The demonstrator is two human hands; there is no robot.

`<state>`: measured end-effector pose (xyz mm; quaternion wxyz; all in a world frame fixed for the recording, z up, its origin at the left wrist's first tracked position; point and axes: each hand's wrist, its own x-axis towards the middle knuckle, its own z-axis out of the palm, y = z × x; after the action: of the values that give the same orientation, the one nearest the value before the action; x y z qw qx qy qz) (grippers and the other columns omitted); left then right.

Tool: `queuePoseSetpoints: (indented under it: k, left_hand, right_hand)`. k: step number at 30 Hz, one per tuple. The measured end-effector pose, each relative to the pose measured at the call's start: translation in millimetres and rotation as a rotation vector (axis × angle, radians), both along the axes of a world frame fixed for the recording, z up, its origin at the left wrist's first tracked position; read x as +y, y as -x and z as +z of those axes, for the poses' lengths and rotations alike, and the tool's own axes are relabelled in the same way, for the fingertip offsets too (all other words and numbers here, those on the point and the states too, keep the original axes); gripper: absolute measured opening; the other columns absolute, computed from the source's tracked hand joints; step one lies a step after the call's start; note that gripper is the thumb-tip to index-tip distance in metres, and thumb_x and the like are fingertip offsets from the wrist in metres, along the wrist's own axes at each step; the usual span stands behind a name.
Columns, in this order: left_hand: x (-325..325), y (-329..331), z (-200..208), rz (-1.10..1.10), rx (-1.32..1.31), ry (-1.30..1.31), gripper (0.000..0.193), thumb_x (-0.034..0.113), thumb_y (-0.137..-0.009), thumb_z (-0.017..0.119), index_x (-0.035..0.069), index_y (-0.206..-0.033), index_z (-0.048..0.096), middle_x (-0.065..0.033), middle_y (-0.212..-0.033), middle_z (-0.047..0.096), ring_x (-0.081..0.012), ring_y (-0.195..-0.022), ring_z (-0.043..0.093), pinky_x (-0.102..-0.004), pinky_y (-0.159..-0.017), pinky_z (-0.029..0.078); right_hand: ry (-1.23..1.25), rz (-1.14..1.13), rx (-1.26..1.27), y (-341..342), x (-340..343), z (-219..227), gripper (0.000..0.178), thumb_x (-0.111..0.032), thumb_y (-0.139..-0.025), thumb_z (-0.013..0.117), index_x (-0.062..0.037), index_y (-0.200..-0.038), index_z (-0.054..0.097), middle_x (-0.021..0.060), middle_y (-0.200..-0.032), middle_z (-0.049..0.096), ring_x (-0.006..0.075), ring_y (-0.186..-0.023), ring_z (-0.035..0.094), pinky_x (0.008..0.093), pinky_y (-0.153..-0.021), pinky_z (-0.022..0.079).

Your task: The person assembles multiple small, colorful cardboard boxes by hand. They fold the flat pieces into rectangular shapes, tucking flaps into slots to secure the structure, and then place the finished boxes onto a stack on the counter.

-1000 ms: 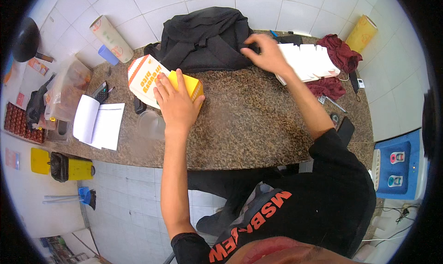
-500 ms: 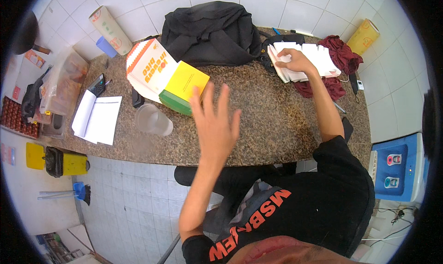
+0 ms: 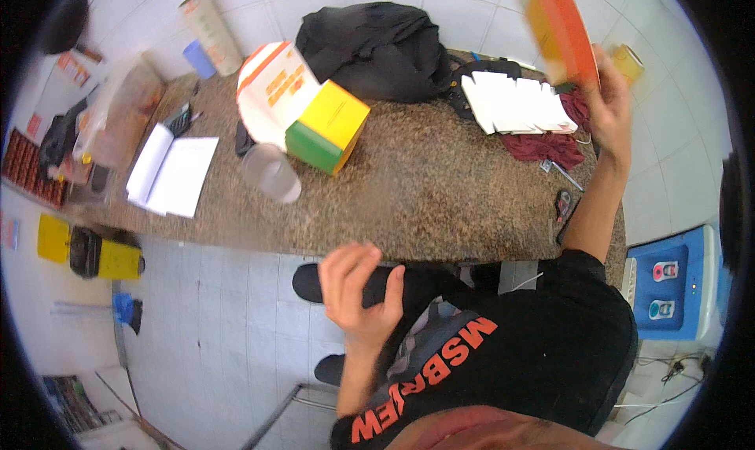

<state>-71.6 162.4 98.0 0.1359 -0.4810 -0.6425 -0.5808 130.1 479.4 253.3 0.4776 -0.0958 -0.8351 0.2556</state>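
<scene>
My right hand (image 3: 610,113) is raised at the far right of the counter, its fingers closed on the lower end of a flat folded carton (image 3: 568,33). The carton is orange-red and yellow, blurred, and stands tilted up against the wall tiles. Below and left of it lies a stack of white folded cartons (image 3: 519,104) on dark cloth. My left hand (image 3: 355,293) hangs over my lap in front of the counter edge, fingers loosely bent and apart, holding nothing. At the middle left, a yellow and green box (image 3: 329,128) stands against a white and orange carton (image 3: 275,80).
A clear plastic cup (image 3: 271,173) tilts beside the boxes. Left of it lie an open notebook (image 3: 185,175) and a calculator (image 3: 178,120). A black bag (image 3: 377,53) is at the back, a maroon cloth (image 3: 543,148) at the right. A water dispenser (image 3: 668,285) stands beyond the counter's right end.
My right hand has lifted a folded carton off the white stack, up and to the right. My left hand has drawn back from the yellow box to over my lap. The view has shifted slightly.
</scene>
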Motion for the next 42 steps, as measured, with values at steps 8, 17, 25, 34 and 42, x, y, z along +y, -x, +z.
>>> queuePoseSetpoints:
  k: [8,17,25,34,42]
  left_hand:
    - [-58.8,16.9,81.4,0.094,0.212,0.060,0.068,0.020,-0.074,0.091,0.001,-0.132,0.061,-0.0212,-0.131,0.065,-0.0352,-0.127,0.058,-0.0458,-0.107,0.042]
    - [-113.9,-0.1,10.1,0.340,-0.499,-0.230,0.023,0.003,-0.089,0.070,0.000,-0.112,0.072,-0.0157,-0.083,0.072,-0.0285,-0.072,0.070,-0.0305,-0.067,0.052]
    - [-127.1,-3.3,-13.7,0.584,0.084,-0.035,0.040,-0.013,-0.079,0.064,0.003,-0.114,0.074,-0.0133,-0.103,0.073,-0.0293,-0.088,0.071,-0.0348,-0.076,0.055]
    - [-115.1,-36.6,-13.3,0.004,-0.642,-0.379,0.072,0.016,-0.078,0.085,-0.005,-0.137,0.050,-0.0182,-0.148,0.041,-0.0295,-0.136,0.048,-0.0394,-0.105,0.048]
    - [-103.9,-38.0,5.1,0.344,-0.744,-0.614,0.016,-0.002,-0.097,0.066,-0.004,-0.111,0.061,-0.0144,-0.106,0.071,-0.0206,-0.097,0.070,-0.0339,-0.087,0.058]
  right_hand:
    - [0.056,0.850,-0.434,120.6,-94.4,-13.9,0.026,-0.024,-0.104,0.059,-0.0003,-0.093,0.059,0.0020,-0.082,0.056,0.0102,-0.077,0.054,0.0263,-0.069,0.044]
    - [-0.299,0.464,0.141,192.0,-205.9,-82.1,0.033,-0.027,-0.092,0.074,-0.0018,-0.108,0.060,0.0143,-0.106,0.065,0.0271,-0.096,0.063,0.0364,-0.088,0.050]
    - [0.944,1.207,-0.316,171.2,-260.3,-132.6,0.074,-0.021,-0.082,0.086,-0.0048,-0.138,0.041,0.0089,-0.126,0.056,0.0212,-0.113,0.060,0.0348,-0.092,0.050]
    - [0.020,0.795,0.082,183.1,-268.5,-163.3,0.044,-0.002,-0.073,0.081,-0.0077,-0.115,0.069,0.0088,-0.104,0.068,0.0268,-0.089,0.068,0.0329,-0.074,0.055]
    - [-0.057,0.692,0.047,182.7,-264.1,-151.9,0.030,0.000,-0.074,0.081,-0.0080,-0.103,0.077,0.0067,-0.084,0.068,0.0215,-0.069,0.066,0.0317,-0.058,0.051]
